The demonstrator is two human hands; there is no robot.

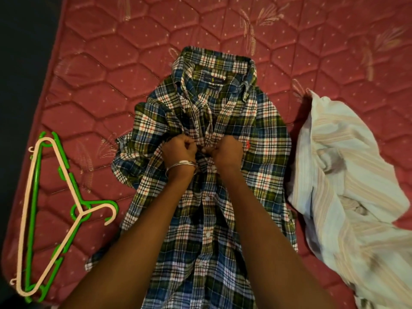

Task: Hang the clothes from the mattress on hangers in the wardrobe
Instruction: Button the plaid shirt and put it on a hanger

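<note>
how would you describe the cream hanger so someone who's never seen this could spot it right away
Start at the red quilted mattress and go to its left edge, left of the plaid shirt that both hands are working on. Two plastic hangers lie stacked there. The cream hanger is the pale one on top; the green hanger lies beneath it.

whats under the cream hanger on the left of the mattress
A green hanger lies under the cream hanger, its hook and arms poking out around it. Both rest on the red mattress. Where the frames overlap, the green one is covered.
</note>
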